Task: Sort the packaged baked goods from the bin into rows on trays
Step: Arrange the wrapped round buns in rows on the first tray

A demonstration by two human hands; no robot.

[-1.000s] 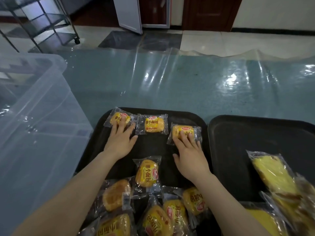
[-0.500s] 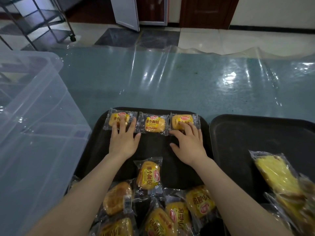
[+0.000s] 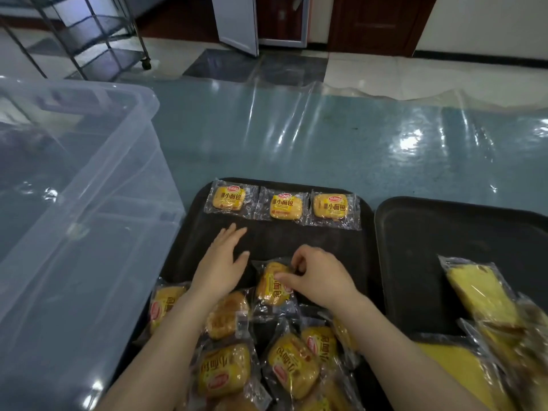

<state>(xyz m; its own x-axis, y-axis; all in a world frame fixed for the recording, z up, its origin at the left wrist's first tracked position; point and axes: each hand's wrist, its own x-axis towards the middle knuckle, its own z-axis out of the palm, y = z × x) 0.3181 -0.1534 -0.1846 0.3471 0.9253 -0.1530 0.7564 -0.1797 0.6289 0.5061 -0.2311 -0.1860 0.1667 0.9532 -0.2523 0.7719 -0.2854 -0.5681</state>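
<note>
Three small yellow bread packets lie in a row along the far edge of the left black tray (image 3: 363,256): the left packet (image 3: 229,198), the middle packet (image 3: 285,206) and the right packet (image 3: 331,206). My right hand (image 3: 318,277) pinches another yellow bread packet (image 3: 271,287) in the middle of this tray. My left hand (image 3: 221,262) lies flat with straight fingers on the bare tray just left of that packet. Several more packets (image 3: 292,364) are heaped at the tray's near end, partly under my forearms.
A large clear plastic bin (image 3: 74,203) stands on the left. A second black tray (image 3: 444,262) on the right holds long yellow cake packets (image 3: 480,295) at its near right. The table carries a shiny plastic sheet (image 3: 326,137). A wheeled metal rack (image 3: 89,34) stands beyond.
Both hands have drawn back from the far row of three packets. My right hand has taken hold of a loose packet in the tray's middle; my left hand now rests beside it.
</note>
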